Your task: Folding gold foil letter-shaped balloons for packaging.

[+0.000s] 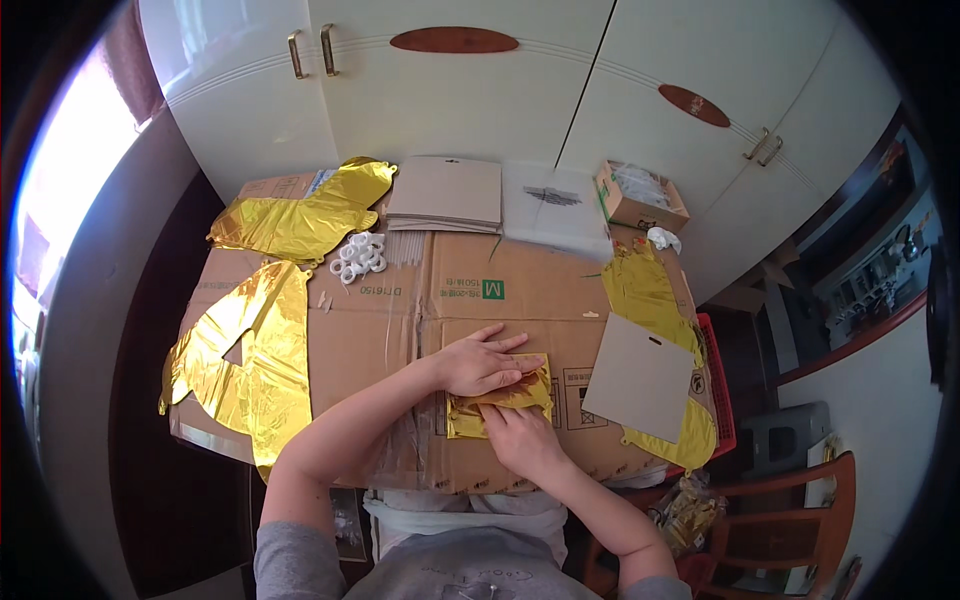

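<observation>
A folded gold foil balloon (pixel 468 420) lies on the cardboard in front of me. My left hand (pixel 478 364) rests flat across its far side, fingers spread and pressing the shiny layer down. At its near edge, my right hand (pixel 524 442) has its fingers bent around a fold of the foil, with the fingertips partly hidden beneath it. A grey card sheet (pixel 640 378) with a slot lies to the right, on top of another gold foil balloon (pixel 640 285). Two more flat foil balloons, one nearer (pixel 275 350) and one farther (pixel 300 218), lie at the left.
Stacked grey cards (pixel 445 190) stand at the back beside clear plastic bags (pixel 555 210) and a small carton (pixel 642 197). White ribbon rolls (pixel 358 256) and clear straws (pixel 405 247) lie left of centre. A red basket (pixel 718 380) and wooden chair (pixel 800 510) are at the right.
</observation>
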A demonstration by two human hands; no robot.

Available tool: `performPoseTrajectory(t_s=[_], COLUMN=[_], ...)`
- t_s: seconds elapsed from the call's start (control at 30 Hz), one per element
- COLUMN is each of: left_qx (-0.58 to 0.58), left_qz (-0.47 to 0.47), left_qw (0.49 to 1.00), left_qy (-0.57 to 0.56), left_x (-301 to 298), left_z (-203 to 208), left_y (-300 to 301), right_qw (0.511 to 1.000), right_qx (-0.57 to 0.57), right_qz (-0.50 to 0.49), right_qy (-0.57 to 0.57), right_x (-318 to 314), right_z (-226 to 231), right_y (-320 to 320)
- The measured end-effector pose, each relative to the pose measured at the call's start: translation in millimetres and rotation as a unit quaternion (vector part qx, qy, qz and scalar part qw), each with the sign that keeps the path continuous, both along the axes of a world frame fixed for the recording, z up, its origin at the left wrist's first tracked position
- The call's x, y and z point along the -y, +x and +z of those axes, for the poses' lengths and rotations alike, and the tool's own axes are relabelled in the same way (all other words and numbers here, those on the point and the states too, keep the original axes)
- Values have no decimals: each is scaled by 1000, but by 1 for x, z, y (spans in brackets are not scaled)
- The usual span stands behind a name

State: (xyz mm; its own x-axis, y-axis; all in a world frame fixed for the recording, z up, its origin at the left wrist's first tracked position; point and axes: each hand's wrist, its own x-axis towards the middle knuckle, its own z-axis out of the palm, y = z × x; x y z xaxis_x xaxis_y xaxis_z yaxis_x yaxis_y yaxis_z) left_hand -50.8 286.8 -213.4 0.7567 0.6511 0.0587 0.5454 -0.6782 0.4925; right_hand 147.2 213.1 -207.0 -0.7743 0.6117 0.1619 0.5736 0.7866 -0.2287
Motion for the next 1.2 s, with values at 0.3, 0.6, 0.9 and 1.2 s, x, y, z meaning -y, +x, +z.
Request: performPoseTrajectory(t_s=[0.3, 0.6, 0.9, 1.2], left_qx=[-17, -59, -105, -103], left_qz=[1, 0, -14, -30], left_qw=[1000, 995, 978, 977], left_qy=[16, 80, 182, 185], left_x=[2, 6, 12, 12], left_z=[1, 0, 1, 9], left_y=[1, 4, 7, 7], right_qw=[999, 999, 999, 994], right_qx=[7, 46, -28, -48], right_qz=[13, 10, -26, -58], right_qy=[41, -4, 15, -74], right_x=[16, 30, 43, 25], right_z=[0, 12, 11, 32], right_y=[-1, -9, 33, 72])
